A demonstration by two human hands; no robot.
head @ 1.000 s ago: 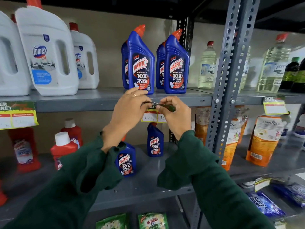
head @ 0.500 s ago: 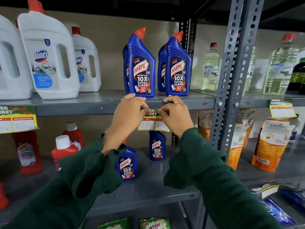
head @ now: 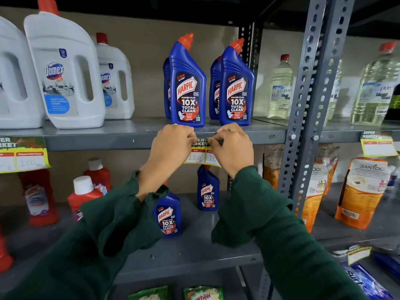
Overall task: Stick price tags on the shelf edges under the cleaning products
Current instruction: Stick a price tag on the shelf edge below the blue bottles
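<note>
A yellow price tag (head: 198,155) with a green header and white price boxes lies against the grey shelf edge (head: 97,142), right under the blue Harpic bottles (head: 188,83). My left hand (head: 171,148) pinches the tag's top left part against the edge. My right hand (head: 232,148) presses its top right part, fingertips almost touching the left hand's. The hands cover most of the tag; only its middle strip shows. Both sleeves are dark green.
White Domex jugs (head: 65,72) stand at the left, with another yellow tag (head: 23,156) on the edge below them. A grey perforated upright (head: 311,100) rises at the right. A further tag (head: 377,145) hangs beyond it. Red bottles, small Harpic bottles and orange pouches fill the lower shelf.
Both hands rose a little and drew together at the tag's top, now flat against the shelf edge. The dark strip seen in my right fingers a second ago is hardly visible.
</note>
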